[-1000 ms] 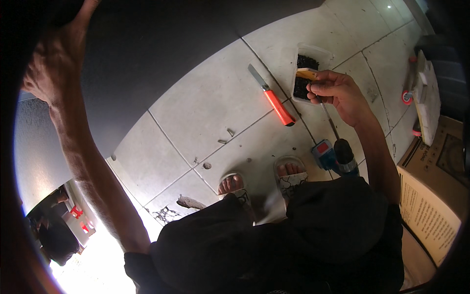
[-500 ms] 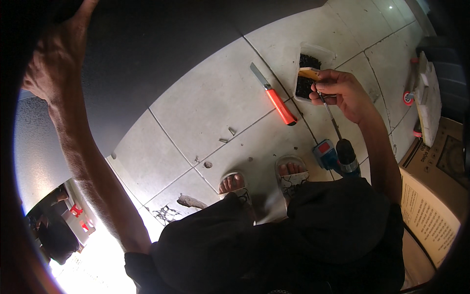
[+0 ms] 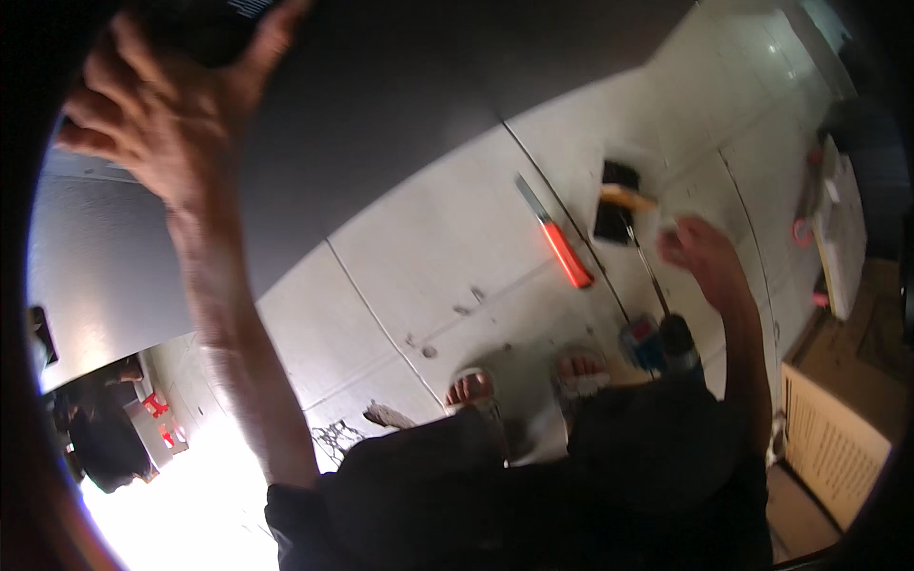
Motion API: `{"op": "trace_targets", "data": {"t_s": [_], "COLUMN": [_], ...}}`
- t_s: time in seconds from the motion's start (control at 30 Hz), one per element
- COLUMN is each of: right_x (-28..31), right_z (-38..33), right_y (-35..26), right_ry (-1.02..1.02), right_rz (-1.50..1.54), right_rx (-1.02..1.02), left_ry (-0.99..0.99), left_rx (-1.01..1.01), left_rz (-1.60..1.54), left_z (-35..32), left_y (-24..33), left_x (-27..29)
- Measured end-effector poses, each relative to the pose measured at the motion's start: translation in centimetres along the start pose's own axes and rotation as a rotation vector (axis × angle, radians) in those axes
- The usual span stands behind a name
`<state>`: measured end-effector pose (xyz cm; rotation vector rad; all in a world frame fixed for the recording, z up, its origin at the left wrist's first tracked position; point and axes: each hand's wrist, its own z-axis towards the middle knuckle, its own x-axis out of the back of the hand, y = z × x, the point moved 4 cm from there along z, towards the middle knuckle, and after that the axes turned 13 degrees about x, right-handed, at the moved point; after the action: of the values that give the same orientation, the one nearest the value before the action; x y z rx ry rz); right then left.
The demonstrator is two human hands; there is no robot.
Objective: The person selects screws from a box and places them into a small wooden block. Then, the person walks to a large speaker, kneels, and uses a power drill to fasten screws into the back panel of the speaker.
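My left hand (image 3: 181,124) reaches up at the upper left, fingers spread against a large dark panel (image 3: 409,95). A black item with pale marks (image 3: 224,24) is partly visible beyond its thumb. At the right, my right hand (image 3: 705,252) is smeared by motion, so I cannot make out its fingers. It is apart from a small container of black pieces (image 3: 609,226), with a yellowish flat piece (image 3: 626,197) lying across it. A cordless drill (image 3: 676,343) with a long bit (image 3: 651,276) stands by my right knee, its tip near the container.
An orange-handled utility knife (image 3: 569,257), blade out, lies on the tiled floor. Small metal bits (image 3: 469,302) are scattered near my sandalled feet (image 3: 471,386). A cardboard box (image 3: 843,381) and a wheeled board (image 3: 843,228) are at the right.
My right hand has come off the yellowish piece and the bit, moving down and right. My left hand appears lower and further right, with fingers more visible. The view has shifted.
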<state>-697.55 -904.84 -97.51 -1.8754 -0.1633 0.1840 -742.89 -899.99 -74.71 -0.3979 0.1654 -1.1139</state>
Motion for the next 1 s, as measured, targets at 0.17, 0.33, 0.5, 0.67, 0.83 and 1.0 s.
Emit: {"op": "trace_targets", "data": {"t_s": [0.17, 0.33, 0.5, 0.67, 0.83, 1.0], "right_x": [8.0, -2.6, -18.9, -26.3, -27.2, -27.8], "right_z": [-7.1, -2.1, 0.6, 6.1, 7.4, 6.0], "right_y": [-0.9, -12.9, -26.4, -27.6, -26.9, -27.5], "right_ry": [0.348, 0.147, -0.149, 0.013, 0.113, 0.049], "right_rz": [-0.182, -0.483, -1.009, -1.228, -1.285, -1.31], "right_rx": [0.176, 0.718, 1.482, 1.678, 1.685, 1.616], "left_ry": [-0.277, -0.398, -0.39, -0.479, -0.418, -0.439], "left_rx": [0.28, 0.309, 0.35, 0.395, 0.294, 0.301], "left_rz": [-0.181, -0.15, -0.184, -0.205, -0.191, -0.208], "left_z": [0.8, 0.1, -0.5, 0.6, 0.5, 0.2], "left_y": [1.5, -0.6, 0.9, 1.2, 0.7, 0.5], "left_x": [-0.4, 1.3, 0.2, 0.9, 0.7, 0.7]}}
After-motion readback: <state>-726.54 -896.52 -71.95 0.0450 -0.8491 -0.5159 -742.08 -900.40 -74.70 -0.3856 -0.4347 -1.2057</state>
